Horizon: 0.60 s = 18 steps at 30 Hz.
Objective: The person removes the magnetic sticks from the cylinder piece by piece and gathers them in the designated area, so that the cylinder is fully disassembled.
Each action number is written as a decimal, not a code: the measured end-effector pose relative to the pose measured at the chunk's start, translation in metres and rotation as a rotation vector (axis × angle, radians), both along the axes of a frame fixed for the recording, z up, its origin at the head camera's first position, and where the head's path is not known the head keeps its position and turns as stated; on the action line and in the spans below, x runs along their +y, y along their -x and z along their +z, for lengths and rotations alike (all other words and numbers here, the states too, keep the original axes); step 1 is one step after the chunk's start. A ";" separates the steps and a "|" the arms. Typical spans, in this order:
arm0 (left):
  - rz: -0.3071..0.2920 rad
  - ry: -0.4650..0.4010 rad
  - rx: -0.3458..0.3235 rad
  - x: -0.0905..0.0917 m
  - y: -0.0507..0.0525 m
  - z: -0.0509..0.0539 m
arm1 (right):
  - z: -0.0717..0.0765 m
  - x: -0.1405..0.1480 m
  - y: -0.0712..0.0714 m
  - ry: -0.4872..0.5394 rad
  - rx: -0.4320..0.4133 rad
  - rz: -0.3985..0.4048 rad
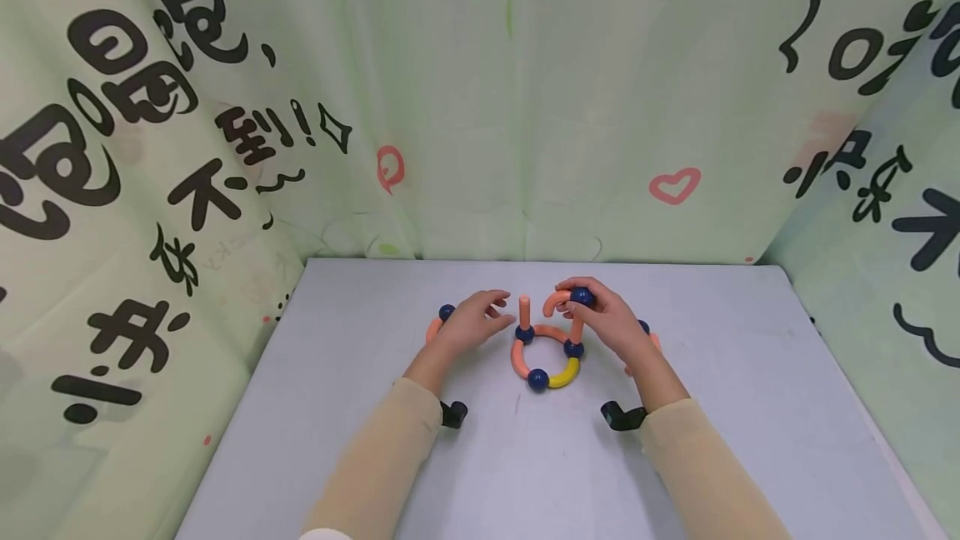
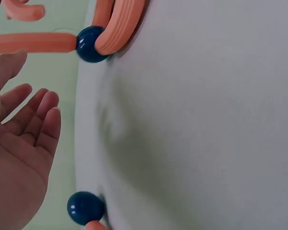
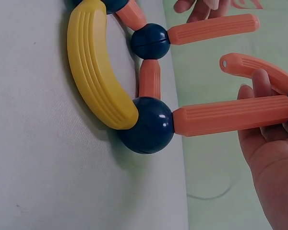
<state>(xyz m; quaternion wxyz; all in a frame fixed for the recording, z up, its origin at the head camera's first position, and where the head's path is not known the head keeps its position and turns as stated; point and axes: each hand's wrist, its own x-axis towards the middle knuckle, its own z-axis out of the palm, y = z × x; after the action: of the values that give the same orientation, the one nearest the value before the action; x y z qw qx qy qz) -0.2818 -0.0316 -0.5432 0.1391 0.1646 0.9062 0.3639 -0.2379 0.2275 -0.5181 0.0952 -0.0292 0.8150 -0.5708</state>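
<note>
A ring of orange curved rods, one yellow curved rod and blue balls lies on the table. Two straight orange rods rise from it. My right hand grips the blue ball atop the right upright rod; an orange curved rod juts from that ball towards the left. My left hand hovers beside the left upright rod, fingers loosely bent and holding nothing. In the left wrist view its thumb overlaps that rod; contact is unclear.
Left of the ring, partly behind my left hand, is another blue ball with an orange rod. Further pieces, including a blue ball, lie partly hidden beside my right forearm. A printed curtain hangs behind the white table.
</note>
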 end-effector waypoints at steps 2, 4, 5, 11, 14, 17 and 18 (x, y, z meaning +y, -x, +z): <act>-0.011 0.008 -0.017 0.006 -0.002 -0.003 | 0.000 0.001 -0.001 0.007 -0.002 0.000; -0.021 0.004 -0.027 0.012 -0.004 -0.007 | 0.000 0.001 -0.002 -0.003 0.004 0.000; -0.024 0.001 -0.029 0.014 -0.005 -0.009 | 0.000 0.002 -0.002 -0.009 0.010 0.002; -0.017 -0.027 -0.007 0.023 -0.009 -0.017 | 0.000 0.004 -0.004 -0.023 0.039 0.006; 0.000 -0.033 0.013 0.025 -0.012 -0.018 | 0.000 0.003 -0.004 -0.009 0.035 0.004; 0.018 -0.032 0.037 0.027 -0.013 -0.021 | -0.002 0.003 -0.004 0.004 0.020 -0.001; 0.025 -0.031 0.046 0.028 -0.013 -0.022 | -0.002 0.003 -0.003 0.009 0.016 -0.002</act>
<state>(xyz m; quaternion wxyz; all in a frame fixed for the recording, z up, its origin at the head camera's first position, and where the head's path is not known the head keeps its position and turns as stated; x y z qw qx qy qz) -0.2684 -0.0039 -0.5654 0.1113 0.1638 0.9053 0.3757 -0.2346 0.2301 -0.5202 0.0881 -0.0334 0.8133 -0.5741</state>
